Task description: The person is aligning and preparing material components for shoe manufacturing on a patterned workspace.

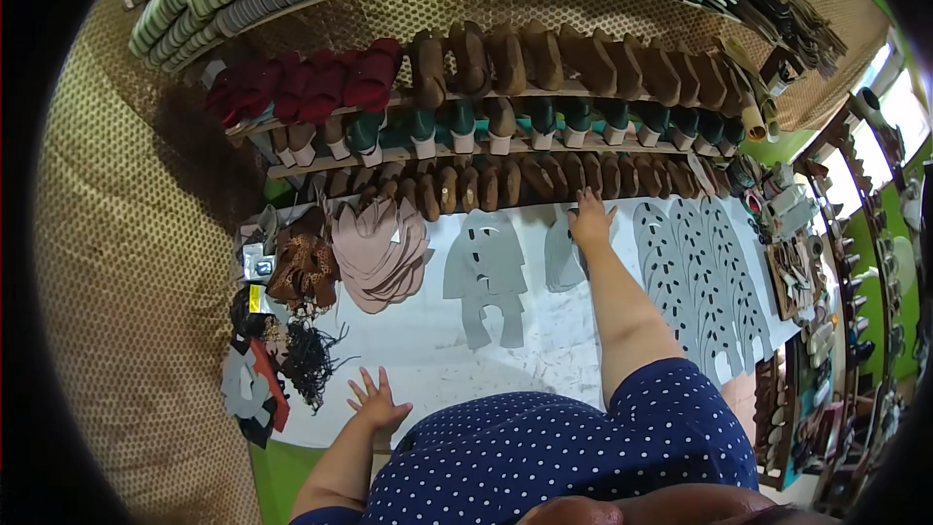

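Fingers spread, my right hand (590,224) lay by the upper right edge of stacked flat, grey, curved sheet pieces (563,264) on a white-covered table (398,342); whether it gripped any, I couldn't tell. My left hand (379,410), splayed, held nothing. The pieces looked light, flexible, best lifted edge-first.

The person wears a dark blue cloth top with small round white dots (525,447). The dots are dotted all over it, with bits of blue between them. The cloth looks soft and bends round the body. The short dark blue right sleeve with white dots (675,397) is wide and ends above the elbow. Only a little of the dark blue left sleeve (328,515) shows. The right hand (590,224) and left hand (379,406) are bare, and so are both forearms (630,306).
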The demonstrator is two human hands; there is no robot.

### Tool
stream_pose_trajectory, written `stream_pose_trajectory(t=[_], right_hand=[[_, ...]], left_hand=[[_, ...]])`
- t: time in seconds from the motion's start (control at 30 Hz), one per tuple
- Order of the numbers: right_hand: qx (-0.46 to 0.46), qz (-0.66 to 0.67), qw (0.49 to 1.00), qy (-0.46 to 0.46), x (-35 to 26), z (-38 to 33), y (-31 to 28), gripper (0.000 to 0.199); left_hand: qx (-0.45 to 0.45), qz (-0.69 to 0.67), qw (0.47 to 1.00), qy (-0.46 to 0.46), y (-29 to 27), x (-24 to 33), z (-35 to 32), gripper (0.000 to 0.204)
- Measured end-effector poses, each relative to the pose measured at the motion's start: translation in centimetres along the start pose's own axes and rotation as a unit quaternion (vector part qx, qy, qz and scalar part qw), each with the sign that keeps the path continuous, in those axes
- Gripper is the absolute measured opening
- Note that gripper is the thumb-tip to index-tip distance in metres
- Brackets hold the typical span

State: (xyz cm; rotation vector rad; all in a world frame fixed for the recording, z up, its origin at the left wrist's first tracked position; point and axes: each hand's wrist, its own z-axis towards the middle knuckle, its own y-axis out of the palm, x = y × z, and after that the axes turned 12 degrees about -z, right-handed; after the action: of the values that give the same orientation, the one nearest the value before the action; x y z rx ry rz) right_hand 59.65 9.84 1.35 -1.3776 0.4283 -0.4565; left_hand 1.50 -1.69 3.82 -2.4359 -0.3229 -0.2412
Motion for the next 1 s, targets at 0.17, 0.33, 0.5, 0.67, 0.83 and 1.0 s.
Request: stream_pose_trajectory(t=[0.17, 0.33, 0.5, 0.67, 0.83, 1.0], right_hand=[[-0.064, -0.035, 0.997, -0.037, -1.9, -3.4, 1.3, 0.068], [-0.084, -0.032, 0.996, -0.016, -1.7, -3.7, 2.0, 0.07], [-0.127, -0.021, 0.992, -0.012, -1.5, -3.3, 2.2, 0.07], [-0.028, -0.058, 0.998, 0.007, -3.3, -4.6, 1.1, 0.065], [-0.022, -0.021, 0.996, -0.087, -9.6, -6.4, 0.6, 0.063], [-0.069, -0.001, 0.989, -0.128, -15.8, -8.5, 0.8, 0.045]], left_hand=[[-0.007, 0.003, 1.0, -0.008, -0.2, -0.1, -0.4, 0.127], [-0.02, 0.012, 1.0, -0.009, -0.7, 0.6, -0.1, 0.126], [-0.023, 0.009, 1.0, -0.007, -0.9, 0.6, -0.3, 0.127], [-0.021, -0.004, 1.0, -0.004, -0.2, -0.5, 0.5, 0.11], [-0.009, -0.011, 1.0, 0.01, -0.2, -0.3, 0.1, 0.099], [-0.004, -0.012, 1.0, 0.015, -0.2, -0.3, 0.0, 0.095]])
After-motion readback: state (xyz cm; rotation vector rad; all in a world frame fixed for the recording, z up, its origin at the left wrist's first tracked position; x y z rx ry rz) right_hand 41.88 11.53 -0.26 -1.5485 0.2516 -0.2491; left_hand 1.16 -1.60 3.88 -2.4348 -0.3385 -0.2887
